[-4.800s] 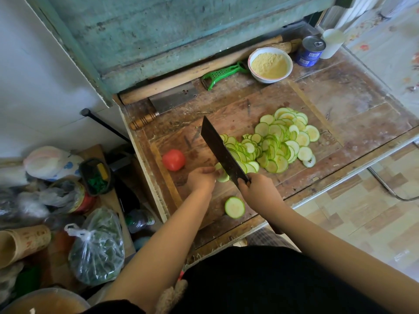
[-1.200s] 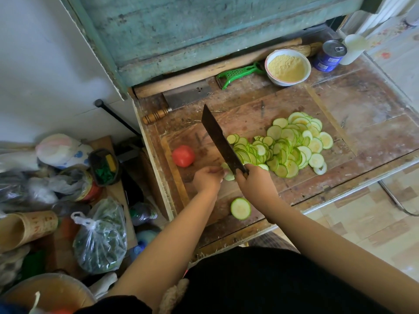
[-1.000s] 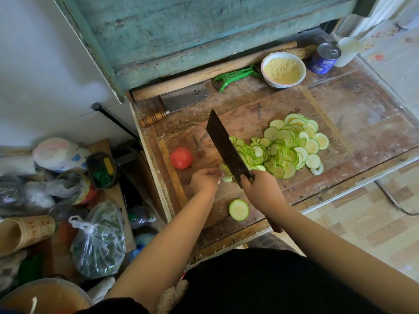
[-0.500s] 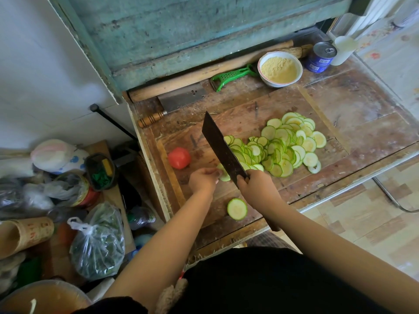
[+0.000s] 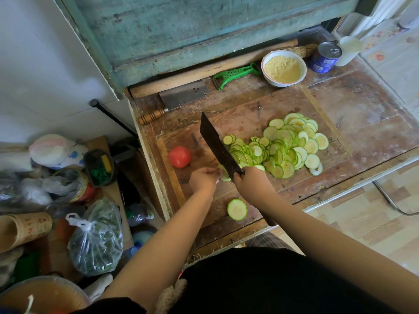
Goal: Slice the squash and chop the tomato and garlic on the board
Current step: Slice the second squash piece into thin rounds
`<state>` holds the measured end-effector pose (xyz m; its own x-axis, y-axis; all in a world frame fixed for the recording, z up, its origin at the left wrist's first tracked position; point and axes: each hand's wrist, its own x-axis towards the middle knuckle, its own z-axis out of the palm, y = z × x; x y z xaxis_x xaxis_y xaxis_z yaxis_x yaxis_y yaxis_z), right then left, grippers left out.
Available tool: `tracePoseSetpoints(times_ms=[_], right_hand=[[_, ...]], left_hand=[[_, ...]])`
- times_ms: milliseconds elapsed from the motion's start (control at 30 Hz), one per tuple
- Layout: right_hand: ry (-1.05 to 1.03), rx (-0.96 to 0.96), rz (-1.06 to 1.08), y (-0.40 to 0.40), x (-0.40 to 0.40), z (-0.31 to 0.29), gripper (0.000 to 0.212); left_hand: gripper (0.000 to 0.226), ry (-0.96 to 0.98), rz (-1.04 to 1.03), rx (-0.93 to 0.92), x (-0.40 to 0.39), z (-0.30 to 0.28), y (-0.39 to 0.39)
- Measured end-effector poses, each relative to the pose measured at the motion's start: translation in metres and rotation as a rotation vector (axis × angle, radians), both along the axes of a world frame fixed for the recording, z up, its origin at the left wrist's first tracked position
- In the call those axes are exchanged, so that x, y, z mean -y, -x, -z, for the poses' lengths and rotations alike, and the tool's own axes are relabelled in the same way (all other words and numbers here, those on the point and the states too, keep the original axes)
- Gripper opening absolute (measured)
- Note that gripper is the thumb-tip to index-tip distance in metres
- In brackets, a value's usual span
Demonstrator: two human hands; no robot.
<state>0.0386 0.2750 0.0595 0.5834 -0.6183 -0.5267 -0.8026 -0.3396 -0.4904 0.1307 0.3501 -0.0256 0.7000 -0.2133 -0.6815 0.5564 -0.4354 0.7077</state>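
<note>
From the head camera, a white bowl (image 5: 283, 69) at the back of the worn wooden table (image 5: 374, 114) holds yellow powder, and just to its right stands one blue tin can (image 5: 324, 57), its lid shut (contents hidden). Down on the left, a clear plastic bag (image 5: 96, 240) is full of dark green leaves, and a small dark tub (image 5: 99, 167) holds green and yellow bits.

On the cutting board (image 5: 244, 123) lies one whole red tomato (image 5: 179, 156) at the left end. The right hand (image 5: 250, 184) is clenched round the handle of a dark cleaver (image 5: 218, 147), whose blade stands edge-down beside the heap of squash slices (image 5: 285, 146) (too many overlapping to count). The left hand (image 5: 203, 179) curls its fingers on the small squash stub (image 5: 225, 175) against the blade. One thick squash end piece (image 5: 237, 209) lies apart, near the table's front edge.

A second cleaver (image 5: 181, 97), one green peeler (image 5: 235, 73) and one long wooden rolling pin (image 5: 204, 71) lie along the back.
</note>
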Motion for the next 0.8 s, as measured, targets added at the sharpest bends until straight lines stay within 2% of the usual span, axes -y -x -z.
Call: tracePoseSetpoints(times_ms=[100,500,800], right_hand=[[-0.002,-0.021,0.000,-0.009,-0.003,0.008,0.024],[0.024,0.151,0.076,-0.002,-0.008,0.004,0.025],[-0.011,0.098,0.045,0.015,-0.004,-0.011,0.029]], left_hand=[[0.020,-0.017,-0.007,0.005,0.002,0.001,0.000],[0.017,-0.012,-0.015,0.010,0.000,-0.003,0.001],[0.017,0.003,-0.014,0.010,-0.004,-0.001,0.003]])
